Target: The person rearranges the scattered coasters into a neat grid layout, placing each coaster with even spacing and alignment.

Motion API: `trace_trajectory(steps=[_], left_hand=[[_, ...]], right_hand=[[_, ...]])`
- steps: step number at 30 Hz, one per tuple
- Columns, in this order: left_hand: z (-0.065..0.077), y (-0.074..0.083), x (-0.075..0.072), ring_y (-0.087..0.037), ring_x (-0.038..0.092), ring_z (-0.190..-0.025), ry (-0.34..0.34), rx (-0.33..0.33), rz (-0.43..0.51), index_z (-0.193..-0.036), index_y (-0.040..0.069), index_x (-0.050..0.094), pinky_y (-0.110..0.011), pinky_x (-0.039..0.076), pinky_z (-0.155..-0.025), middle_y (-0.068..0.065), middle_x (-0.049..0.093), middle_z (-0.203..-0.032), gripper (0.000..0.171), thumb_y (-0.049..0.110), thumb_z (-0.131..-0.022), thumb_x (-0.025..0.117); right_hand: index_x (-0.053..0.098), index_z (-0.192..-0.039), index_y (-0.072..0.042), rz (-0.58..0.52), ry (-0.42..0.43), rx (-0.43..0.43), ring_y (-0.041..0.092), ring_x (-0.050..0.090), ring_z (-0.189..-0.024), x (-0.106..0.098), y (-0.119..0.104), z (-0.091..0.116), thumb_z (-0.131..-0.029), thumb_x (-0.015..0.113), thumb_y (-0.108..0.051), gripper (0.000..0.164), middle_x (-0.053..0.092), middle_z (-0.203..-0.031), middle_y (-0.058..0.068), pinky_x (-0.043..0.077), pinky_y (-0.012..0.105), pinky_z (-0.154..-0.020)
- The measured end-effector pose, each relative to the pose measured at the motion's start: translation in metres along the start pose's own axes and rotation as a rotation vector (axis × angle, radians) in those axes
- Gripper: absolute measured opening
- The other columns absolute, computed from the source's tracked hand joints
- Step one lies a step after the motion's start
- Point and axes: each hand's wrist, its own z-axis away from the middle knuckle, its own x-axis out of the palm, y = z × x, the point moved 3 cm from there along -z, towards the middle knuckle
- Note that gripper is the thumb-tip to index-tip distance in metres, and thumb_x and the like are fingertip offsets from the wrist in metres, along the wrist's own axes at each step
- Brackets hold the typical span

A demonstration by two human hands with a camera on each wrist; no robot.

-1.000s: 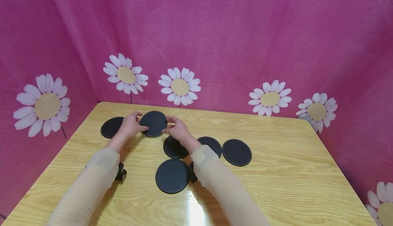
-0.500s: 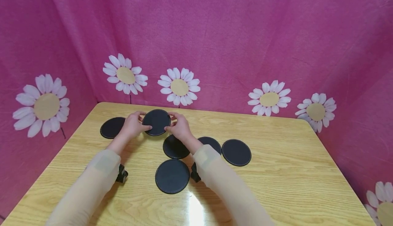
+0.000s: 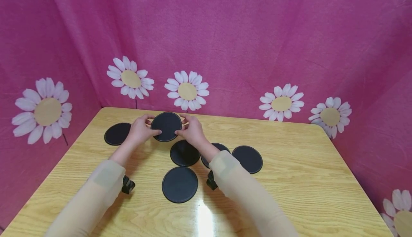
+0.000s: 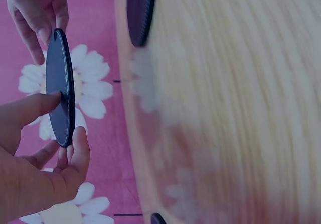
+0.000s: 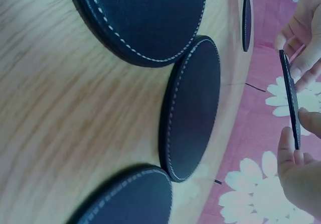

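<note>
Between the two hands is a round black coaster (image 3: 166,126) with pale stitching round its rim. My left hand (image 3: 140,131) pinches its left edge, thumb on the near face and fingers behind. At the opposite edge my right hand (image 3: 193,131) grips it the same way, its thumb (image 5: 307,117) against the face in the right wrist view. Seen nearly edge-on in the left wrist view, the held coaster (image 4: 60,88) is raised off the table and tilted. Just below it lies another coaster (image 3: 185,153), touching a nearer coaster (image 3: 180,184).
On the wooden table (image 3: 299,179) a coaster (image 3: 117,134) lies beyond the left wrist. Two more, a partly hidden coaster (image 3: 220,149) and a coaster (image 3: 247,159), lie to the right under and beside the right forearm. A pink flowered drape (image 3: 225,44) stands behind the table.
Both hands have shifted slightly right and lifted the coaster a little higher. More of the coaster below it shows now. The others on the table have not moved.
</note>
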Motion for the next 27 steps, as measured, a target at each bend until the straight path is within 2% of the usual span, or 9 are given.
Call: trace_trajectory(steps=[11,20,27], left_hand=[[0.011,0.02,-0.004,-0.033,0.053,-0.099,0.022,-0.02,0.058,-0.134,0.004,0.046,-0.035,0.054,-0.07,-0.021,0.049,-0.117,0.063,0.016,-0.079,0.075],[0.02,0.038,-0.004,-0.028,0.054,-0.089,0.069,0.042,0.057,-0.132,0.006,0.05,-0.028,0.047,-0.064,-0.018,0.052,-0.109,0.062,0.016,-0.077,0.077],[0.028,0.056,-0.006,-0.028,0.054,-0.09,0.081,0.066,0.059,-0.131,0.007,0.05,-0.029,0.049,-0.066,-0.017,0.053,-0.109,0.062,0.016,-0.076,0.078]], right_hand=[[0.052,-0.133,-0.005,0.036,-0.009,-0.044,0.021,0.061,-0.078,-0.018,-0.011,0.009,-0.072,0.079,-0.003,0.066,0.051,-0.097,0.013,0.05,0.019,-0.06],[0.053,-0.132,-0.007,0.046,-0.015,-0.071,0.021,0.064,-0.081,-0.038,-0.02,0.018,-0.07,0.082,-0.004,0.069,0.052,-0.099,0.012,0.054,0.025,-0.069],[0.051,-0.133,-0.01,0.025,-0.031,-0.067,0.023,0.063,-0.083,-0.057,-0.03,0.03,-0.07,0.082,-0.002,0.071,0.053,-0.101,0.011,0.055,0.026,-0.07]])
